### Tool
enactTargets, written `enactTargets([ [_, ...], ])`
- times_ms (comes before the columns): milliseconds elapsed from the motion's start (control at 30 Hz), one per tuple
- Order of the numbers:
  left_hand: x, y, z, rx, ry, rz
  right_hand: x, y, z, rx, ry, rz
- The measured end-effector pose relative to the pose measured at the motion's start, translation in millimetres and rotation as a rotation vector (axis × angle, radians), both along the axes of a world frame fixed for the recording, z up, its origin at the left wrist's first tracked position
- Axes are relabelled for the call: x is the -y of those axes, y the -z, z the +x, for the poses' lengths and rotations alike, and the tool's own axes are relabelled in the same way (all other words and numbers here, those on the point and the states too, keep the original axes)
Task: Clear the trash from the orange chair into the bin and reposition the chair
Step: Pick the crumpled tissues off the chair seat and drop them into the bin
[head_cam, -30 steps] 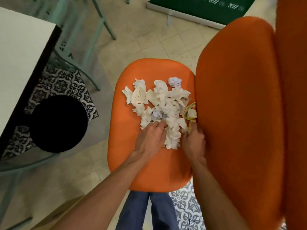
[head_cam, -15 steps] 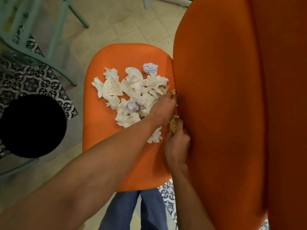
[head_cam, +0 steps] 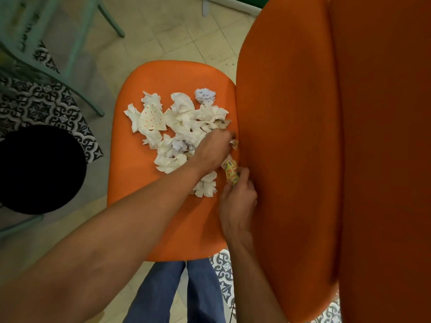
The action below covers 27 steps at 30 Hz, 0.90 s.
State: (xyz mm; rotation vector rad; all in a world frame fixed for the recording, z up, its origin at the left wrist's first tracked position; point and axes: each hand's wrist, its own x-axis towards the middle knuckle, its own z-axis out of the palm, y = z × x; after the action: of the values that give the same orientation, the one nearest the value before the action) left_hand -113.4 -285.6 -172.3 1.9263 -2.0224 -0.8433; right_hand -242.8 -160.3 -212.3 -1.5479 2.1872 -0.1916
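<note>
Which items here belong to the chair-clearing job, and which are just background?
Job:
- orange chair
- crumpled tissues
- dotted paper scrap
- yellow wrapper, pinched by right hand
- left hand, in the pile
- black bin

Background:
- teal chair
- patterned floor tiles

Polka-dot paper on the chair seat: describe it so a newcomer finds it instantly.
Start at the orange chair seat and find the pile of crumpled white tissues. At the pile's left edge lies the polka-dot paper: a flat cream piece with orange dots, the only patterned, uncrumpled scrap there.
</note>
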Motion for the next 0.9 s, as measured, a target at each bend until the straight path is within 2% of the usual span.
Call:
enactTargets([
  [133, -26, -55, 25, -0.075, -0.176, -0.033, 0, -79, 17, 0.176, -0.039, -0.067],
  [400, -98, -166, 95, -0.117, -0.481, -0.192, 5, -201, 45, 0.194, -0.269, -0.215],
  [633, -190, -250, 143, -0.113, -0.711, -0.230, -2, -291, 89, 0.238, -0.513, -0.284],
  [900, -314, -299, 177, -0.108, -1.043, -0.200, -55, -360, 145, 0.387, -0.698, -0.271],
])
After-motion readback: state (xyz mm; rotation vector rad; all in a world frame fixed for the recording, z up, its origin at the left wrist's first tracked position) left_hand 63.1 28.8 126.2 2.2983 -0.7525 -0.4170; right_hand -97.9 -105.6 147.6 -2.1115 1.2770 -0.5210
